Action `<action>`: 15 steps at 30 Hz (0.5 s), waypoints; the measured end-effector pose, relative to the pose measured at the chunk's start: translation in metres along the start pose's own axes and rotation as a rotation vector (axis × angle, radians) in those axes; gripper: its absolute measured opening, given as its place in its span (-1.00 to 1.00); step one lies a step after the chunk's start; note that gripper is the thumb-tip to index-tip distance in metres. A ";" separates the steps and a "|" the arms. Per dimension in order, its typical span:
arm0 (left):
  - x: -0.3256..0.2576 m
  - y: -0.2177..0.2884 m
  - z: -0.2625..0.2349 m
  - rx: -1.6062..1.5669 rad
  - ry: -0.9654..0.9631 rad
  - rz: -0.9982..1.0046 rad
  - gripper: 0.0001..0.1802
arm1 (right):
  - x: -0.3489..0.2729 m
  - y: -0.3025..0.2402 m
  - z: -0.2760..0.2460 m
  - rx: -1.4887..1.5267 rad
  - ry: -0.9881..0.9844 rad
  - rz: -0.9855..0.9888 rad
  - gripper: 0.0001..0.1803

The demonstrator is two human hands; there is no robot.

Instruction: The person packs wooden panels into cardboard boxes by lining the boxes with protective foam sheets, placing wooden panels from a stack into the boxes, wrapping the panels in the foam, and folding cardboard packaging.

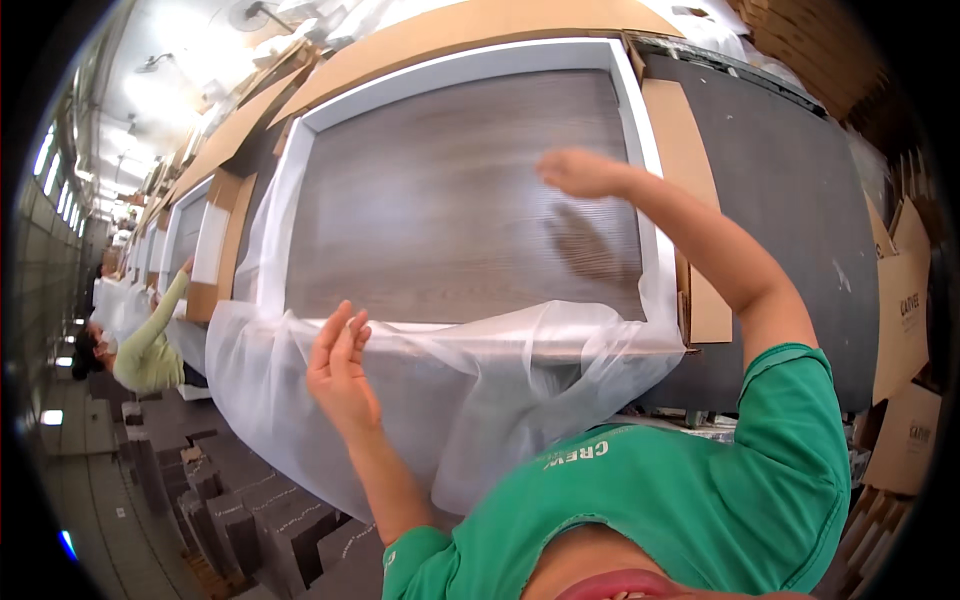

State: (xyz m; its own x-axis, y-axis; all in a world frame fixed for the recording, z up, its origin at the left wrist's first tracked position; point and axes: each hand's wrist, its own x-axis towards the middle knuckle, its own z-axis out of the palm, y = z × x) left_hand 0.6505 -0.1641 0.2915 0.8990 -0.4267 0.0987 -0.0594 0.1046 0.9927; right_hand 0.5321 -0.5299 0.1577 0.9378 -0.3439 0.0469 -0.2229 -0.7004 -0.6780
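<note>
A dark brown wood-grain panel lies in a carton, edged by a white foam frame. Translucent white wrapping sheet drapes over the near edge and hangs toward me. My left hand is raised beside the near left corner, in front of the sheet, fingers stretched out and holding nothing visible. Above the right part of the panel hovers my right hand, its fingers curled inward. Whatever it may hold is hidden. A dark reflection or shadow of that hand shows on the panel's surface.
Cardboard flaps stand open around the carton. To the right runs a dark grey flat surface, with upright cartons beyond it. A person in a light green top works at the left. Dark stacked blocks lie below left.
</note>
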 end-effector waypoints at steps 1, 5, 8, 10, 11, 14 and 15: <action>-0.012 0.003 -0.008 0.029 0.030 0.037 -0.74 | 0.003 -0.014 0.012 -0.050 -0.280 0.058 -0.74; -0.075 0.011 -0.027 0.207 0.051 0.070 -0.75 | -0.068 -0.060 0.018 -0.113 -0.186 -0.208 -0.65; -0.117 0.002 -0.034 0.142 0.008 -0.099 -0.75 | -0.127 -0.079 -0.008 0.238 0.065 -0.073 -0.70; -0.149 -0.008 -0.038 0.147 -0.021 -0.166 -0.75 | -0.157 -0.096 -0.020 0.329 0.269 -0.064 -0.72; -0.165 -0.018 -0.037 0.138 -0.045 -0.232 -0.75 | -0.172 -0.094 -0.023 0.470 0.362 0.007 -0.72; -0.218 -0.065 -0.011 0.099 -0.250 -0.321 -0.73 | -0.222 -0.086 -0.022 0.722 0.590 0.172 -0.72; -0.231 -0.066 0.003 0.158 -0.378 -0.375 -0.71 | -0.235 -0.073 -0.021 0.880 0.672 0.230 -0.72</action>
State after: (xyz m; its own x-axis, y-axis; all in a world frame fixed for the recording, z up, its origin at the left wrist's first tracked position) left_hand 0.4454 -0.0746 0.2030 0.6546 -0.7046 -0.2741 0.1440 -0.2398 0.9601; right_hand 0.3228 -0.4113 0.2114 0.5061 -0.8605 0.0588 0.1421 0.0160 -0.9897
